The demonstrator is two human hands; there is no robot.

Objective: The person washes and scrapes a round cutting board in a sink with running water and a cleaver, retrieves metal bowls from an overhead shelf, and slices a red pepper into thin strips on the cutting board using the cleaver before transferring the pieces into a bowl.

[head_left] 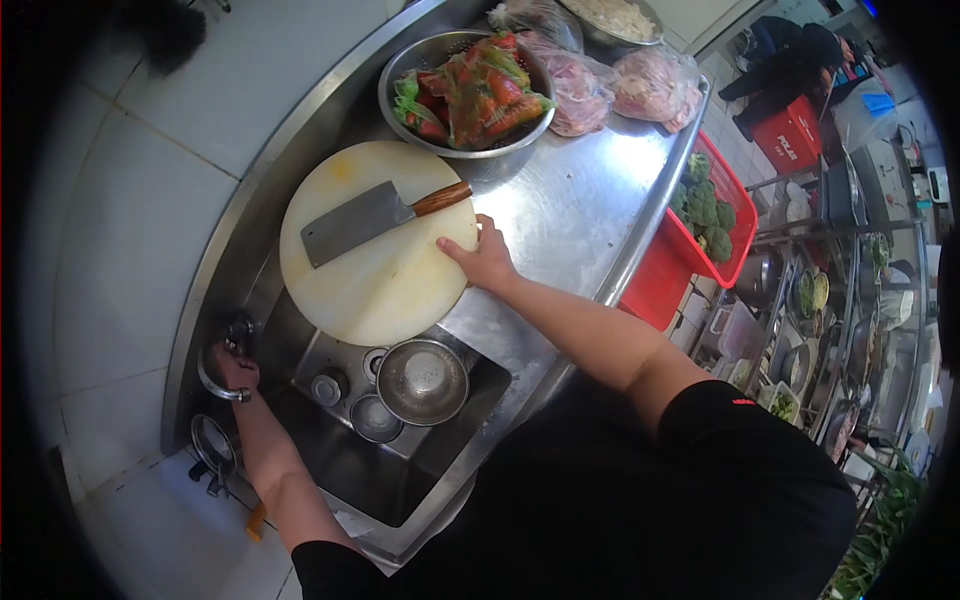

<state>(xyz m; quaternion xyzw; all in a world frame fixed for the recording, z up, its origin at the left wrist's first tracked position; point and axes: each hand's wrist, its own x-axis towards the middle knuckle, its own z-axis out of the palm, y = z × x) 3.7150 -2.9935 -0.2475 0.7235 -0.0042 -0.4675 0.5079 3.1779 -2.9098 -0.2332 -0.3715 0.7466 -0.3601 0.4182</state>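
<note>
My right hand grips the right edge of a round white cutting board, its thumb on top. The board rests over the sink's far end. A cleaver with a wooden handle lies flat on it, clear of my fingers. At the left, my left hand is closed at the base of the faucet, the fingers partly hidden by it. A metal bowl and several small round metal containers stand in the sink, beside the board's near edge.
Behind the board are a steel colander of bagged red and green peppers, bagged meat and a bowl of pale food. Right of the metal counter sits a red crate with broccoli. Shelves and another person are farther right.
</note>
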